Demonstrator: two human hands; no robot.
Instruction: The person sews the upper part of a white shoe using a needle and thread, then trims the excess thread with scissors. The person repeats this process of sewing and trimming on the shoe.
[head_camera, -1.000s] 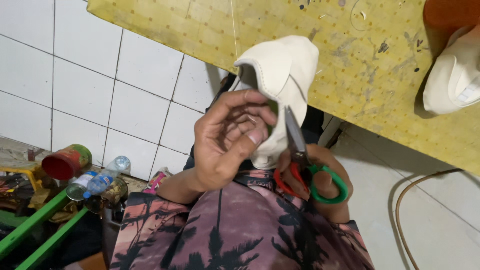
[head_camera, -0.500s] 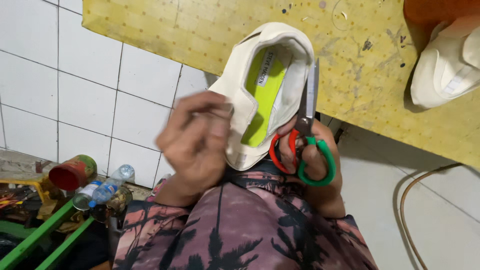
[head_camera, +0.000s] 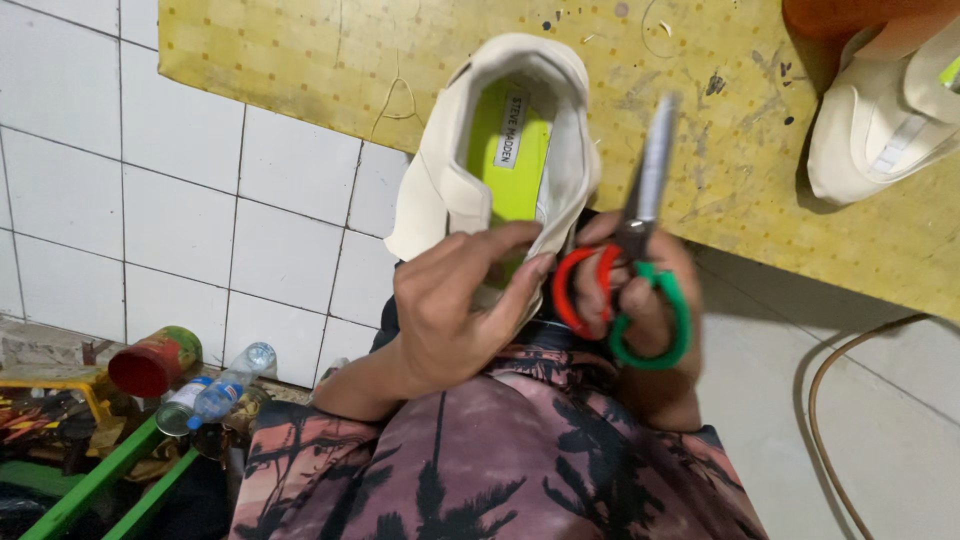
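So the cream shoe (head_camera: 470, 170) with the lime-green insole sits up over the lap, left hand (head_camera: 455, 300) wrapped around its lower end, fingers curled on it. Right hand (head_camera: 650, 290) grips red-and-green scissors (head_camera: 630, 270) just beside it, blades pointing up. A second cream shoe (head_camera: 880, 130) rests on the yellow table (head_camera: 300, 60).

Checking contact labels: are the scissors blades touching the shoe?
Cannot tell. In the head view the blurred scissors blades rise beside the cream shoe heel, edges overlapping, with neither contact nor gap plain.
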